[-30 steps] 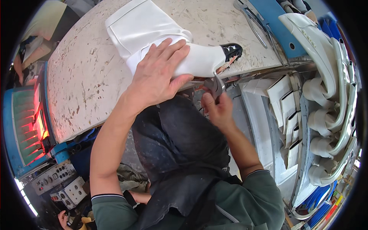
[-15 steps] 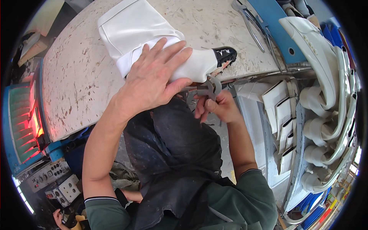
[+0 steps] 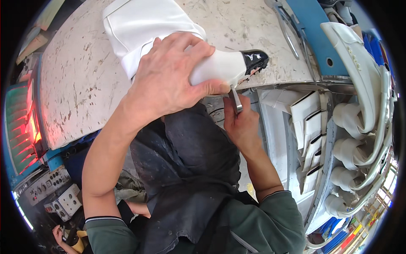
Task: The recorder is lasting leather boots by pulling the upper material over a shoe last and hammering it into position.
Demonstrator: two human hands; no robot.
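A white boot (image 3: 226, 63) lies on its side at the table's front edge, its black toe (image 3: 255, 59) pointing right and ragged along the underside. My left hand (image 3: 173, 72) grips it around the foot, fingers over the top and thumb pressed near the edge of the sole. Just below the boot, my right hand (image 3: 243, 125) is closed around metal pincers (image 3: 237, 100). Their tip meets the boot's lower edge beside my left thumb. The jaws are mostly hidden, so I cannot tell what they grip.
The worn white table (image 3: 76, 93) carries long metal tools (image 3: 288, 31) at its right, beside a blue panel (image 3: 315, 38). White boots (image 3: 355, 76) and white upper pieces (image 3: 308, 139) crowd a rack at right. A red-glowing heater (image 3: 31, 125) stands at left.
The boot has shifted slightly right under my left hand, whose thumb has moved toward the sole edge. My right hand has turned the pincers more upright against the boot.
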